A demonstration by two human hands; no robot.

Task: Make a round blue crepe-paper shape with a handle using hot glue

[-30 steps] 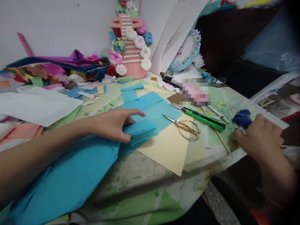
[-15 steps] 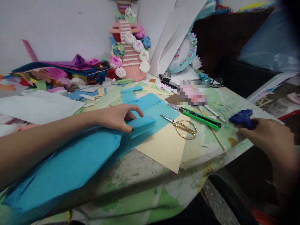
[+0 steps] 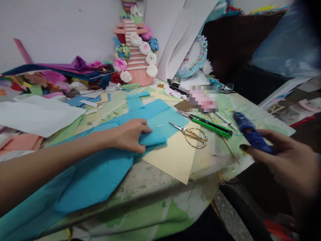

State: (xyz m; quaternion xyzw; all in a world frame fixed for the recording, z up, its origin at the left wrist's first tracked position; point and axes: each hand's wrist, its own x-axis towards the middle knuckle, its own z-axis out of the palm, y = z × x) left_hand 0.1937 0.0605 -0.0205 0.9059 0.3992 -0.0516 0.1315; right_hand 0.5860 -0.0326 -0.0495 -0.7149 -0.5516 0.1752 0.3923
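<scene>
Blue tool (image 3: 251, 133) swung up, right hand (image 3: 292, 160) gripping it, axis slanting away-left; turquoise paper (image 3: 155, 138) lies leftward under left hand (image 3: 129, 135), whose pinch I can't judge.

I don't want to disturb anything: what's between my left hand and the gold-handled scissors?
From your left hand, the head view shows blue paper with a small white curl on it, then cream paper toward the scissors.

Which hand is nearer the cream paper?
Left. The left hand is on blue paper beside the cream paper; the right hand, gripping a blue tool, is farther off, rightward.
</scene>
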